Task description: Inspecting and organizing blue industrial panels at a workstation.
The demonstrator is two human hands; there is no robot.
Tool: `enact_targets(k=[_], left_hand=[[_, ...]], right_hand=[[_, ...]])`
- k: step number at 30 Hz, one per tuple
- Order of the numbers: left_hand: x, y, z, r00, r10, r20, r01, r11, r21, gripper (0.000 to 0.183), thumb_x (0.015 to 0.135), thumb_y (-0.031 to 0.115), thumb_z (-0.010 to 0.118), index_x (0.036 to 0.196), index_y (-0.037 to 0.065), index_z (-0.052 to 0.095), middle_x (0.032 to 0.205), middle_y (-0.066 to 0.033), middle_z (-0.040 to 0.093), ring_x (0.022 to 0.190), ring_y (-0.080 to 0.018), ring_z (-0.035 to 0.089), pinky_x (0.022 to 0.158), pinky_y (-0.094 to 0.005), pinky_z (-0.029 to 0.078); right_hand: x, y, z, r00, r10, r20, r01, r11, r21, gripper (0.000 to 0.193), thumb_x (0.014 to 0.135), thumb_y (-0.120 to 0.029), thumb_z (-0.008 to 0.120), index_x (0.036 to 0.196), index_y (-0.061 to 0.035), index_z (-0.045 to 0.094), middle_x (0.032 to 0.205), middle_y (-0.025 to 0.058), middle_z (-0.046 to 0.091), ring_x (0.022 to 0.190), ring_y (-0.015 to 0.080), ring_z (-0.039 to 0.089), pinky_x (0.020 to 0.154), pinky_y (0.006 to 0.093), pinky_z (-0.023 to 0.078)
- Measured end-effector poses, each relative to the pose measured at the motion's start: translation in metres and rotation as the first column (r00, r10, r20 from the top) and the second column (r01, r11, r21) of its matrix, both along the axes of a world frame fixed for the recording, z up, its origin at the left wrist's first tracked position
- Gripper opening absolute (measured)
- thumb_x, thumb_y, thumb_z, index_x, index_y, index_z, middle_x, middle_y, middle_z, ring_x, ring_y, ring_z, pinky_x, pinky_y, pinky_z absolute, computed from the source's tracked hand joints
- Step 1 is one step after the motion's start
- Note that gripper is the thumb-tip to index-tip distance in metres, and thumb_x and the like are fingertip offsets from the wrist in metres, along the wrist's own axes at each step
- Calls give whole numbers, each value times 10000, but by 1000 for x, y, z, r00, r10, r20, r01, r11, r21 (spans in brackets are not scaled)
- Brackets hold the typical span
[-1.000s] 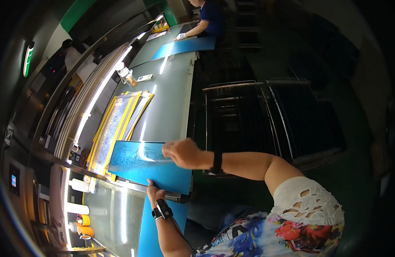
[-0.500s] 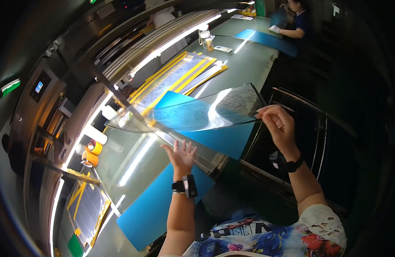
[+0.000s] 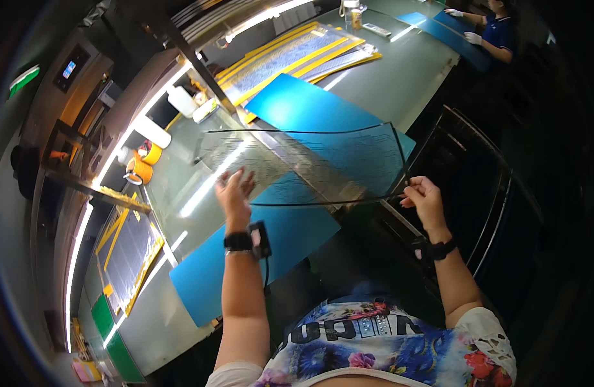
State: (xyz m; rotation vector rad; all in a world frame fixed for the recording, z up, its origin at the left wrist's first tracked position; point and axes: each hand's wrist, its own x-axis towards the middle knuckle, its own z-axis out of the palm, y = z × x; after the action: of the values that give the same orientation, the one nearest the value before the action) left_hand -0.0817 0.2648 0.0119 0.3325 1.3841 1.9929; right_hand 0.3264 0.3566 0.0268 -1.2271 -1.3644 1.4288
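Note:
A clear, flexible sheet (image 3: 322, 155) with a dark border and fine line markings hangs over the worktable. My right hand (image 3: 424, 203) pinches its right edge near the lower corner. My left hand (image 3: 234, 200) is by the sheet's lower left part, palm up, fingers apart and slightly curled; whether they touch the sheet is unclear. Through the sheet shows part of a blue panel (image 3: 303, 100) lying on the table. A second blue panel (image 3: 232, 271) lies nearer me, below my left hand. Both my wrists wear black bands with small devices.
Yellow-edged sheets (image 3: 297, 55) are stacked at the back of the green worktable (image 3: 400, 71); another yellow-edged panel (image 3: 130, 258) lies left. Orange tape rolls (image 3: 139, 169) and a white bottle (image 3: 181, 101) stand near a metal post (image 3: 206, 71). A dark rack (image 3: 471, 187) is right. A gloved co-worker (image 3: 498, 32) handles a blue panel.
The clear sheet has flattened and swung lower, toward me. My left hand has moved left and up to its lower left part. My right hand keeps its pinch, slightly lower. The view has shifted.

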Motion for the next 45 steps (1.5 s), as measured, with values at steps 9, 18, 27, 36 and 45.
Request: enact_targets(k=[9, 18, 27, 36, 45], left_hand=[[-13, -305, -1, 790, 389, -474, -600, 652, -463, 186, 924, 248, 557, 974, 69, 571, 925, -23, 637, 712, -101, 575, 570, -231, 432], [35, -375, -28, 777, 620, -110, -619, 721, -311, 112, 892, 72, 562, 901, 83, 450, 1091, -130, 636, 586, -66, 537, 423, -142, 396], [41, -376, -23, 720, 689, -86, -648, 622, -439, 161, 919, 193, 568, 1030, 97, 501, 899, -31, 629, 569, -50, 515, 451, -150, 397], [36, -396, -34, 750, 627, -213, -634, 588, -502, 140, 920, 149, 575, 1019, 68, 519, 837, -37, 624, 597, -61, 558, 498, -157, 440], [32, -398, -37, 784, 572, -243, -609, 629, -483, 106, 922, 136, 569, 979, 54, 532, 839, -61, 625, 625, -94, 601, 514, -174, 467]], right_hand=[[-83, -59, -46, 948, 300, -109, -315, 934, -170, 76, 855, -34, 599, 868, -8, 528, 718, 73, 623, 540, 90, 586, 488, 218, 481], [-97, -72, -54, 910, 250, 330, -347, 896, 277, 118, 808, -76, 635, 780, -9, 543, 714, 118, 583, 627, 262, 578, 578, 337, 453], [-101, -70, -51, 881, 187, 434, -404, 774, 487, 153, 802, -54, 636, 804, -21, 487, 717, 120, 545, 634, 306, 552, 568, 372, 440], [-102, -75, -64, 885, 239, 399, -421, 778, 467, 150, 819, -13, 606, 821, -10, 456, 720, 145, 522, 632, 318, 541, 572, 373, 439], [-106, -73, -61, 885, 303, 353, -437, 801, 409, 135, 841, -20, 593, 829, -7, 459, 690, 134, 505, 613, 284, 535, 562, 357, 435]])
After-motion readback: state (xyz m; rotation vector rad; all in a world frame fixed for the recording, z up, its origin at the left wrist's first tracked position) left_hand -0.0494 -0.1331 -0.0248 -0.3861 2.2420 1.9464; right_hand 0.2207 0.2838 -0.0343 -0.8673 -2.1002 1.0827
